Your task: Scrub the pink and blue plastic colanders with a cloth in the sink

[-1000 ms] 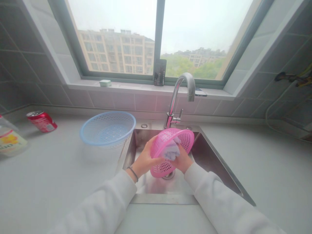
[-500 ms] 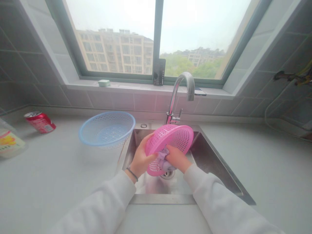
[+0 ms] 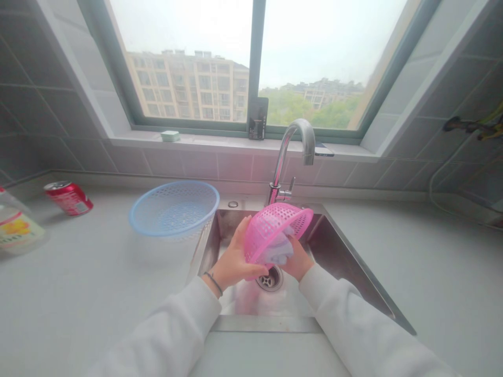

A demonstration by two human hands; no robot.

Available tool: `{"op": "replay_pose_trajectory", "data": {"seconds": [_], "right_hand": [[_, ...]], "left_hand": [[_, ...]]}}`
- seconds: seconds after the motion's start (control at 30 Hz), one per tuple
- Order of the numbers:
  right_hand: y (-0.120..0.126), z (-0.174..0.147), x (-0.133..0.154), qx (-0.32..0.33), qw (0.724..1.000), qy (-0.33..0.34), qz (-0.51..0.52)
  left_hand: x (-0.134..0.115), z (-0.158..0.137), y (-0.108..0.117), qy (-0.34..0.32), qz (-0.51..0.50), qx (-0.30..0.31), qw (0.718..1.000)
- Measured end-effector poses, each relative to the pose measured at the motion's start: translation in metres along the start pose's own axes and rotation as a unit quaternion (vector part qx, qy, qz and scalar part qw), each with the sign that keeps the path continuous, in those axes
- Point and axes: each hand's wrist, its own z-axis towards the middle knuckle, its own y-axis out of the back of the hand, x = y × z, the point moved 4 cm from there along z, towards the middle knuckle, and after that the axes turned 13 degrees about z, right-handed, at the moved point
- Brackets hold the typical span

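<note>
A pink plastic colander [image 3: 264, 228] is held tilted on its side above the metal sink [image 3: 346, 262]. My left hand [image 3: 236, 257] grips its left rim, thumb in front and fingers behind the outer wall. Inside the bowl, my right hand [image 3: 297, 260] presses a pale lilac cloth [image 3: 278, 249] against the inner surface; the cloth hides part of its fingers. Below the colander the drain [image 3: 270, 280] shows in the sink floor.
A blue colander [image 3: 173, 230] stands on the counter left of the sink. Behind the sink rises a curved faucet [image 3: 308, 141]. At far left are a red can [image 3: 68, 198] and a labelled bottle [image 3: 19, 230]. A pale green block [image 3: 170, 136] lies on the windowsill.
The pink colander has turned so its opening faces more downward, and its lower edge has risen off the drain. My right hand and the cloth have shifted to the right inside it.
</note>
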Motion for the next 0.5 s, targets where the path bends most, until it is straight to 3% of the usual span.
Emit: {"op": "replay_pose_trajectory", "data": {"seconds": [0.13, 0.27, 0.37, 0.5], "right_hand": [[0.01, 0.005, 0.001, -0.034, 0.996, 0.002, 0.086], [-0.008, 0.004, -0.009, 0.007, 0.999, -0.013, 0.028], [-0.013, 0.004, -0.016, 0.033, 0.987, 0.004, -0.156], [0.007, 0.006, -0.02, 0.005, 0.887, 0.001, -0.461]], "left_hand": [[-0.003, 0.0, -0.003, -0.007, 0.03, 0.016, 0.999], [-0.005, -0.001, -0.004, -0.018, 0.015, -0.018, 1.0], [-0.006, -0.001, 0.0, -0.035, -0.031, -0.064, 0.997], [-0.004, 0.002, 0.004, -0.017, -0.075, -0.081, 0.994]]}}
